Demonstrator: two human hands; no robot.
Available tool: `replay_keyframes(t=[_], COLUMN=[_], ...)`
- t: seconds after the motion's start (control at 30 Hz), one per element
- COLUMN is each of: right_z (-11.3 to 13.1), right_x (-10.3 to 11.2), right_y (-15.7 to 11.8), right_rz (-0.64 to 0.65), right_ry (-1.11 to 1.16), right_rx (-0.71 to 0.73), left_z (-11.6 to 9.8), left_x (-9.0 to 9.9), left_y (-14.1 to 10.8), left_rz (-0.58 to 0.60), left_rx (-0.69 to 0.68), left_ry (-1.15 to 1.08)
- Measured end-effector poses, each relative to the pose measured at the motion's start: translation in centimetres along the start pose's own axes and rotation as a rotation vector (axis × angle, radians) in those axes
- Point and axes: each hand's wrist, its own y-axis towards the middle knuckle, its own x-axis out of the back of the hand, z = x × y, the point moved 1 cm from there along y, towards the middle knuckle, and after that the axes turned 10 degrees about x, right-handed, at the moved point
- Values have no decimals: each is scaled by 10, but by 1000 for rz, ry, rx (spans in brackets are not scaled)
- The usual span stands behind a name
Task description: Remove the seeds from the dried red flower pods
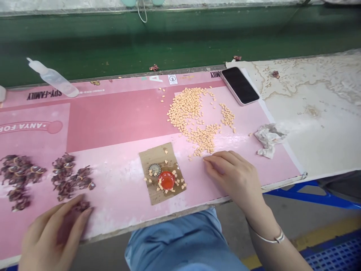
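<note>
My left hand [58,229] lies blurred at the pink mat's near edge, its fingertips over a dark dried flower piece [83,206]. Two heaps of similar dark red dried flowers [66,177] lie just beyond it. My right hand [232,177] rests on the mat, fingers together, its tips at the lower edge of a spread of small pale orange heart-shaped pieces [187,113]. Nothing shows between those fingers. To its left, a brown paper square [149,154] bears a red round lid [166,180], a metal bottle cap [154,170] and scattered heart-shaped pieces.
A black-screened phone [239,86] and a plastic squeeze bottle [52,77] lie along the far mat edge. Crumpled tissue [269,139] sits at the right, on a stained white surface [313,113]. A green wall [141,41] stands behind. My blue-clad knee [175,241] is below the table edge.
</note>
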Motion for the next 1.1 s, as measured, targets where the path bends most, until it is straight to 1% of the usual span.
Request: replay_keyframes(t=[0.1, 0.2, 0.27, 0.33, 0.4, 0.47, 0.57, 0.63, 0.73, 0.8, 0.87, 1.0, 1.1], right_z=[1, 1, 3, 5, 11, 19, 34, 43, 52, 54, 55, 56, 57], right_x=[0, 0, 1, 1, 1, 2, 3, 3, 1, 0, 1, 6, 10], right_y=[4, 4, 2, 1, 2, 7, 20, 28, 37, 39, 40, 40, 41], right_rz=[20, -2, -32, -64, -88, -102, -103, -95, -80, -60, -37, 4, 30], right_ry=[-75, -65, -25, 34, 110, 193, 289, 330, 356, 343, 304, 222, 184], right_rx=[53, 88, 97, 94, 99, 132, 199, 238, 283, 300, 308, 338, 379], left_z=[0, -5, -15, -28, -39, -46, -47, -46, -45, -46, -48, -53, -63], left_x=[0, 0, 0, -1, -2, -3, -2, -1, -2, -4, -6, -8, -10], left_y=[-3, -8, -11, -13, -12, -11, -12, -15, -22, -26, -28, -28, -26], left_rz=[-2, -31, -61, -56, -12, 28, 56, 75, 43, 1, -29, -39, -78], left_rx=[13, 50, 122, 175, 185, 171, 183, 221, 334, 379, 355, 312, 276], left_ry=[-7, -14, -32, -83, -148, -191, -206, -214, -281, -344, -382, -427, -518])
